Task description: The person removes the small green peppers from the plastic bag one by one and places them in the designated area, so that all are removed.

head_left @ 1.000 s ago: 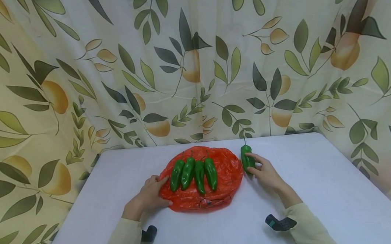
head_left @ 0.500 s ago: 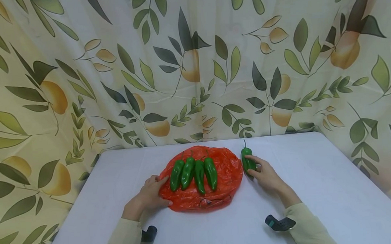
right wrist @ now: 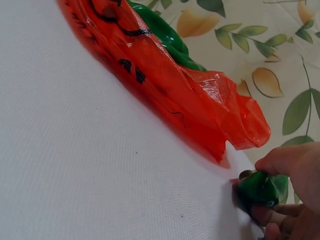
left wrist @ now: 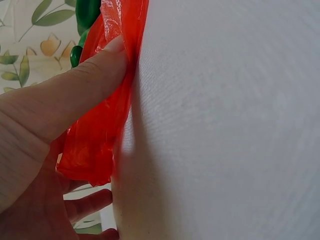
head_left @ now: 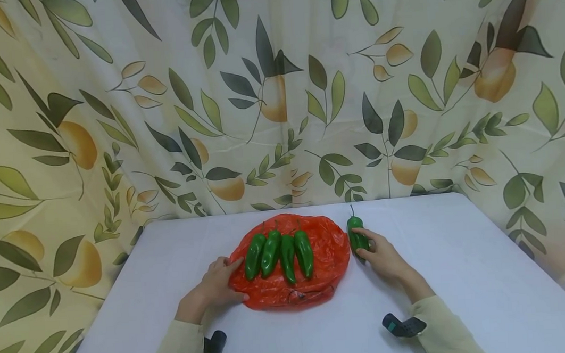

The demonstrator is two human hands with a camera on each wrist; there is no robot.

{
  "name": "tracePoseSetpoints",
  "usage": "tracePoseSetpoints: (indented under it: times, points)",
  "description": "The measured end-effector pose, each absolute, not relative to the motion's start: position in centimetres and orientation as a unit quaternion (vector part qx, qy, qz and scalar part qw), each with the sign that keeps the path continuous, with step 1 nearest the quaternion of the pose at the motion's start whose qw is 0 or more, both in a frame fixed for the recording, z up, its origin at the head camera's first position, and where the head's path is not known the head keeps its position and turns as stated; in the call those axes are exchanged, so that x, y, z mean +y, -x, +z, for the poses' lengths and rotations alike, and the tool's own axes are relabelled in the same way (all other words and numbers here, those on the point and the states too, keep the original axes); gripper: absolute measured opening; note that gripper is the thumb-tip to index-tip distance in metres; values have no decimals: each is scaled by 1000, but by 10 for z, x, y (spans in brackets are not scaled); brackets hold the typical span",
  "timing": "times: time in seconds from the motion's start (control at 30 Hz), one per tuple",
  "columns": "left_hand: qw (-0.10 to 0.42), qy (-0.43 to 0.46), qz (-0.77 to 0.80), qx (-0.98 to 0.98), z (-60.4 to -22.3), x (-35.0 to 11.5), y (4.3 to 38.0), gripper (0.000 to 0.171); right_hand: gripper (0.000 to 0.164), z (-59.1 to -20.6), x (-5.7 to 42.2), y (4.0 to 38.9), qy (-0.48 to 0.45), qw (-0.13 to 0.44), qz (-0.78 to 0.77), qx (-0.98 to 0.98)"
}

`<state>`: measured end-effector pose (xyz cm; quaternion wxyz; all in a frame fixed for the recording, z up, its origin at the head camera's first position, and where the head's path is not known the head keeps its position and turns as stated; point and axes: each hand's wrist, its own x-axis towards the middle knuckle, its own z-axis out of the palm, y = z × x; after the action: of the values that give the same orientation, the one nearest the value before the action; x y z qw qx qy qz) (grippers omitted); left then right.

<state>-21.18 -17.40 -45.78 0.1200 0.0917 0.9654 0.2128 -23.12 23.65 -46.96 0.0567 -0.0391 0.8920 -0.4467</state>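
My right hand (head_left: 383, 255) pinches a green chili pepper (head_left: 357, 235) between thumb and fingers, just off the right edge of a red plastic bag (head_left: 333, 248). The pepper's thin stem points to the far side; in the right wrist view its rounded lower end (right wrist: 259, 189) shows close over the table. At the bag's left edge lies my left hand (head_left: 216, 282), thumb and fingers spread along it. In the left wrist view the thumb (left wrist: 92, 82) presses on the red film, with the other fingers extended beyond it. Several green peppers (head_left: 287, 253) lie side by side on the flattened bag.
A white-covered table (head_left: 291, 338) bears everything. Behind it hangs a curtain (head_left: 278, 102) printed with leaves and orange fruit. Dark wrist-worn devices (head_left: 403, 326) stick out by both sleeves.
The right hand has drawn its pepper very slightly toward the person. The head view has shifted a little. The left hand, bag and other peppers stay as they were.
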Motion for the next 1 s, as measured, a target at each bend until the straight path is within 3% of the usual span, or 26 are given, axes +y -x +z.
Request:
tracePoseSetpoints:
  times: [0.53, 1.0]
  points:
    - [120, -92, 219, 964, -458, -175, 212, 93, 65, -462, 237, 230, 29, 51, -413, 909]
    - [119, -95, 217, 964, -461, -176, 214, 94, 66, -449, 237, 227, 11, 10, -391, 920]
